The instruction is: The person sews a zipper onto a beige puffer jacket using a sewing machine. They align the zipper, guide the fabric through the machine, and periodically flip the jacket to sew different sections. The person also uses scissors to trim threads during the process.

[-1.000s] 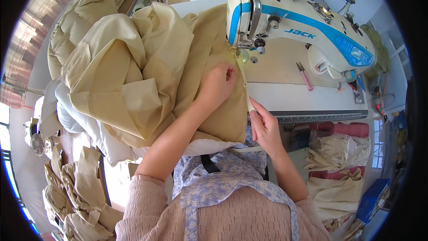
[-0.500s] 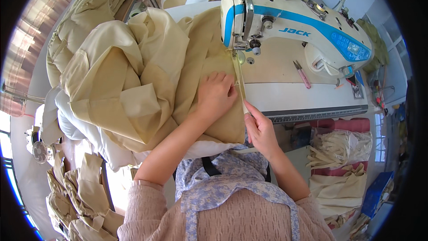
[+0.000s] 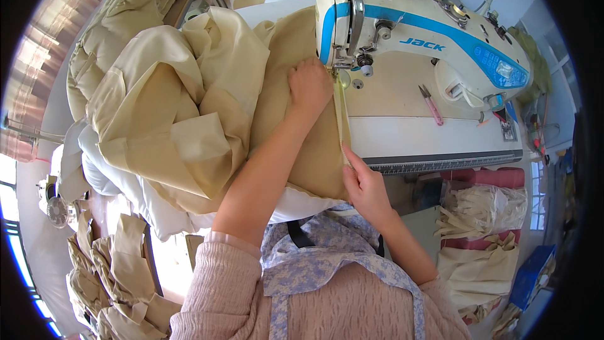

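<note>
Tan cloth (image 3: pixel 289 164): laid on the white table (image 3: pixel 409 138), its heaped folds piled at left, its right edge run toward the needle area of the sewing machine (image 3: pixel 412 33).
Narrow strip (image 3: pixel 343 123): stretched along that edge.
Left hand (image 3: pixel 311 88): rested on the cloth beside the needle area; fingers curled, any grip cannot be told.
Right hand (image 3: pixel 366 189): strip's near end pinched between thumb and fingers.
Pink-handled snips (image 3: pixel 431 107): placed right of the strip, well apart.

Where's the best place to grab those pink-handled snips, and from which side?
Probably by the pink handle, coming from the person's side: the snips appear to lie flat, handle toward the table's front edge, blades pointing away and leftward.
</note>
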Tool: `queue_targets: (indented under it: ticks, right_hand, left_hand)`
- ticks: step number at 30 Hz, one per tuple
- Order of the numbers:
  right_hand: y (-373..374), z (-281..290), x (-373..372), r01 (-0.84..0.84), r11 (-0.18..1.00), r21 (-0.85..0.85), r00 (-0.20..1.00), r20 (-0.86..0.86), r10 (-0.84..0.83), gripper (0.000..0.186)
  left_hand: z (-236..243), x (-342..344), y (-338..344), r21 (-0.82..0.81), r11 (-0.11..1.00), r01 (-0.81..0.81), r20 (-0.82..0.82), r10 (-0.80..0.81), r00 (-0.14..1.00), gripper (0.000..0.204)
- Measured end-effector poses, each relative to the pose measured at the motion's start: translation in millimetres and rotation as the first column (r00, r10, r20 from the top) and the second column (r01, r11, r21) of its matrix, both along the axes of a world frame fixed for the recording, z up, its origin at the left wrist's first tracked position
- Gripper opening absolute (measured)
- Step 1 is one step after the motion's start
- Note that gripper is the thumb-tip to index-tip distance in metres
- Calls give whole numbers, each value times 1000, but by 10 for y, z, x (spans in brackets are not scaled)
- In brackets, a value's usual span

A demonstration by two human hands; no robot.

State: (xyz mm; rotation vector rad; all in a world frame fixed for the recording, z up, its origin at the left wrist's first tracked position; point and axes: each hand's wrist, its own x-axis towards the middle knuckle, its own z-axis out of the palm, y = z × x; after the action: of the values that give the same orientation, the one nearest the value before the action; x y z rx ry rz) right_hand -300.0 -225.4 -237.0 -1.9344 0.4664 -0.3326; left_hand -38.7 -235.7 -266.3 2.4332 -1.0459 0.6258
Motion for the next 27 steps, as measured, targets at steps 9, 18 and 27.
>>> queue_targets:
  ticks: [9, 18, 27]
  right_hand:
    - [86, 136, -240, -115, 993, -24, 990, -85, 113, 46]
    - [-232, 231, -495, -435, 852, -292, 852, 174, 495, 31]
    - [-362, -383, -26, -60, 544, -837, 852, 241, 465, 36]
  left_hand:
    - [681, -718, 879, -58, 895, 442, -146, -445, 883, 46]
    - [598, -1001, 1244, -106, 814, 571, -99, -580, 808, 47]
    - [848, -762, 988, -131, 812, 569, 0, -574, 819, 36]
